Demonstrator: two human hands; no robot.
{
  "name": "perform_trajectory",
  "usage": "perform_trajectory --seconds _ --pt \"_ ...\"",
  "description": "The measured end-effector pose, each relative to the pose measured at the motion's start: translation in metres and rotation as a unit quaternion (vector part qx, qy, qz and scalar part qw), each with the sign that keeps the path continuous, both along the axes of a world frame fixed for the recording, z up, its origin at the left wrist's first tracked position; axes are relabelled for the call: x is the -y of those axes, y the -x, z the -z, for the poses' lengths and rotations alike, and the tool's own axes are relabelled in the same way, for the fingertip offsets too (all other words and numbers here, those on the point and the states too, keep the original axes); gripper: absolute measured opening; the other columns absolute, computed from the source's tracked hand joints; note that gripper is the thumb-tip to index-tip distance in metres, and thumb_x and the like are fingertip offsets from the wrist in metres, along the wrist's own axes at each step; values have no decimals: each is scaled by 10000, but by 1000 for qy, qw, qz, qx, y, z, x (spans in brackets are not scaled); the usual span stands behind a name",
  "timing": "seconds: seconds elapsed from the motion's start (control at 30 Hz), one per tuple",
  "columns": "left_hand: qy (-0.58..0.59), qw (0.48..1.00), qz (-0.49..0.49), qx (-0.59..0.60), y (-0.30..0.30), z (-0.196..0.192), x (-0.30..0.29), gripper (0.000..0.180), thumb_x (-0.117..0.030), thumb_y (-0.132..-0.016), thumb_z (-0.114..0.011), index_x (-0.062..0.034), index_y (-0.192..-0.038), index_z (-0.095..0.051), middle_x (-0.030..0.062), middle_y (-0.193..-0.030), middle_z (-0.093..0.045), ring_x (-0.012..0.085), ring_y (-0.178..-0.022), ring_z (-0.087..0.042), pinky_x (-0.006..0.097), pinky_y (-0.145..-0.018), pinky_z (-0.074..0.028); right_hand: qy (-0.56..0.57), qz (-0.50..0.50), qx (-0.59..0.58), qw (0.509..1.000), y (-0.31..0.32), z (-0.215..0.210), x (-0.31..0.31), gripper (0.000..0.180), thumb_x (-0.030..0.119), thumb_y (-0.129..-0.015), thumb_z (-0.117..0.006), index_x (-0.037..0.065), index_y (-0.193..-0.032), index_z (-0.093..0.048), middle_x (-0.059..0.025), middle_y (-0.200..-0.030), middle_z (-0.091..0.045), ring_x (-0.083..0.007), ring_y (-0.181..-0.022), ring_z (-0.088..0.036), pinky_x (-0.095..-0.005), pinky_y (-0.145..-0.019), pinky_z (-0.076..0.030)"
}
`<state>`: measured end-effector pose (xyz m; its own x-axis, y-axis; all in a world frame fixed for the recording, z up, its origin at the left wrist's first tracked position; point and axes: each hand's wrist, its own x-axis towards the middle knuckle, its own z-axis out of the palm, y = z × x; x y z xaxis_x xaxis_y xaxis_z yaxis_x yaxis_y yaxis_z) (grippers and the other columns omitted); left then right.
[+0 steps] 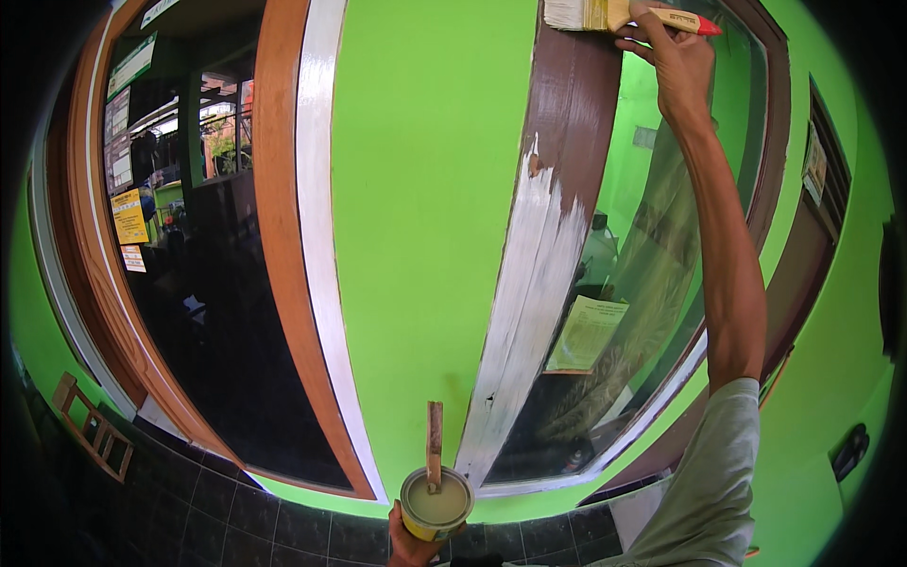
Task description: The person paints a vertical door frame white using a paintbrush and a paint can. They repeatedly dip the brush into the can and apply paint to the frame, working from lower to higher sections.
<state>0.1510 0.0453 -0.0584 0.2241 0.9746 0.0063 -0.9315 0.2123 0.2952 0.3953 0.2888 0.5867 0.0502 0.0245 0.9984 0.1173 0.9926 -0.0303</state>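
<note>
My right hand (676,59) is raised high and grips a paintbrush (605,14) with a red-tipped handle; its white-loaded bristles rest at the top of a brown window frame post (572,113). The lower part of that post (529,312) is covered in white paint, the upper part still brown. Low in the picture my left hand (411,546) holds a small yellow paint can (436,506) of pale paint from below. A wooden stir stick (435,444) stands upright in the can.
A bright green wall (420,208) runs between two windows. The left window (217,283) has an orange-brown frame with a white inner strip. Dark tiles (236,515) line the wall's base. A small wooden rack (90,425) leans at lower left. Papers show behind the right glass (586,331).
</note>
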Motion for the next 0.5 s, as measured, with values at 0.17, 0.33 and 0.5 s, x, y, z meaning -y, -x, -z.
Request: perform_trajectory --seconds 0.17,0.33,0.5 --pt "-7 1000 -2 5 2 3 3 849 -675 -889 -611 -178 -1545 -403 160 -1534 -454 390 -1374 -505 706 -1012 -465 -11 24 -7 1000 9 7 10 253 201 -974 -721 -29 -1058 -659 -103 -862 -722 -160 -726 -719 -295 -607 -615" --pt "18 1000 -3 17 2 -1 5 817 -665 -883 -614 -188 -1524 -441 140 -1520 -478 389 -1345 -524 695 -997 -457 -9 37 2 999 10 13 10 214 181 -987 -705 -27 -1022 -670 -97 -847 -724 -147 -717 -714 -284 -611 -609" --pt "24 1000 -3 13 3 1 6 811 -686 -909 -573 -197 -1539 -424 132 -1551 -450 390 -1392 -475 699 -1026 -430 -20 64 2 998 14 25 16 204 177 -993 -700 -25 -996 -676 -93 -844 -727 -138 -711 -708 -274 -622 -599"
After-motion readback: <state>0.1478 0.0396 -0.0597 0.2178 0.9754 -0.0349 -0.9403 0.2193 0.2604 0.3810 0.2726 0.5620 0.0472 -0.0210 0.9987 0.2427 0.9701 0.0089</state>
